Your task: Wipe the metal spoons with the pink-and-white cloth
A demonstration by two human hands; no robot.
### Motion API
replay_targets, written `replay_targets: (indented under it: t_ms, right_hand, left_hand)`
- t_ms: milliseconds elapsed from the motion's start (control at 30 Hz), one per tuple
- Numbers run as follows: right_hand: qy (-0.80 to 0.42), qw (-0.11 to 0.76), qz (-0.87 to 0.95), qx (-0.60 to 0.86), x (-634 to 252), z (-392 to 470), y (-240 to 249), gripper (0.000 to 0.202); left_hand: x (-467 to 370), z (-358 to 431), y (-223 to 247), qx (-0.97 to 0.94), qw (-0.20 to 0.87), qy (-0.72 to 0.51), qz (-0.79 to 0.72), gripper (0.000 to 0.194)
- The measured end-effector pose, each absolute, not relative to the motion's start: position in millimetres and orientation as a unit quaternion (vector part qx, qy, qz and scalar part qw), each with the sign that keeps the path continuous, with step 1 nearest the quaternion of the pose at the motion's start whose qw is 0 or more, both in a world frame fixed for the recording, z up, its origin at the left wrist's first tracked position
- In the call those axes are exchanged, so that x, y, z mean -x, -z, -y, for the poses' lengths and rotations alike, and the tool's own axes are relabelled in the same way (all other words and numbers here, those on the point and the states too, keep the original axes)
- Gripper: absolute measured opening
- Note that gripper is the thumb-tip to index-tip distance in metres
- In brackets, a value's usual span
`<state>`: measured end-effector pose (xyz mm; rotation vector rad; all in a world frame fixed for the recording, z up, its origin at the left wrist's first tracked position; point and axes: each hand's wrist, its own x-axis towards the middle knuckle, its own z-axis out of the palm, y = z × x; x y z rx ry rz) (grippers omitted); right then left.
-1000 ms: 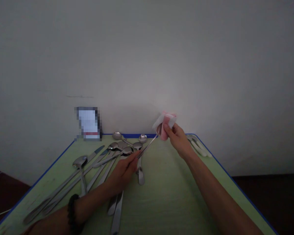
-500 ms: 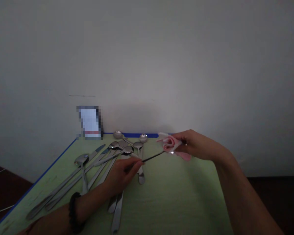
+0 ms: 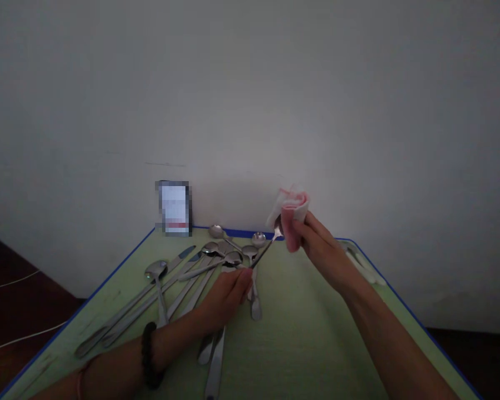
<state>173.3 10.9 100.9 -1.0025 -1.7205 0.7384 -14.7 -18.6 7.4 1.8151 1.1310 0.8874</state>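
My left hand [image 3: 229, 294] is closed round the handle of a metal spoon [image 3: 277, 229], which slants up to the right above the table. My right hand [image 3: 321, 244] grips a folded pink and white cloth [image 3: 294, 218]. The cloth touches the spoon's bowl and covers part of it. Beneath and beside my left hand lie several spoons and knives in a loose pile, among them a large spoon [image 3: 156, 270] and a knife [image 3: 182, 256]. A small round-bowled spoon [image 3: 259, 239] rests near the back edge.
The light green table [image 3: 291, 344] has a blue edge and stands against a grey wall [image 3: 250, 100]. A blurred-out phone-like device [image 3: 175, 208] leans on the wall at the back left. Cutlery with pale handles [image 3: 364, 266] lies at the right edge, partly behind my right forearm.
My right hand has turned and risen with the cloth, so the spoon's bowl shows more. The spoon tilts up more steeply. The view has shifted, bringing the right-edge cutlery into sight.
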Motion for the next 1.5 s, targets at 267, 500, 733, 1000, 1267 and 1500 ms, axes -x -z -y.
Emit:
replay_targets:
  t_ms: [267, 500, 733, 1000, 1267, 1500]
  right_hand:
    - [-0.174, 0.508, 0.697, 0.475, -188.7, -16.5, -100.1, 0.038]
    - [-0.051, 0.393, 0.789, 0.469, -190.9, -13.3, -98.5, 0.037]
    - [-0.033, 0.317, 0.785, 0.531, -198.5, -15.4, -98.2, 0.033]
    - [-0.063, 0.219, 0.813, 0.536, -207.6, -8.7, -106.1, 0.05]
    - [-0.036, 0.259, 0.802, 0.537, -209.8, -13.8, -103.7, 0.04]
    - [0.012, 0.3, 0.859, 0.414, -212.5, -9.3, -105.0, 0.036]
  left_hand:
    - [14.2, 19.0, -9.1, -0.717, 0.411, -0.334, -0.452, 0.045]
    - [13.9, 16.9, -7.8, -0.708, 0.4, -0.342, -0.47, 0.047]
    - [14.3, 17.4, -8.1, -0.707, 0.41, -0.316, -0.482, 0.046]
    - [13.8, 16.8, -9.0, -0.692, 0.425, -0.315, -0.491, 0.046]
    - [13.5, 16.4, -9.4, -0.676, 0.45, -0.314, -0.492, 0.046]
    - [14.6, 14.2, -3.1, -0.658, 0.473, -0.33, -0.484, 0.047]
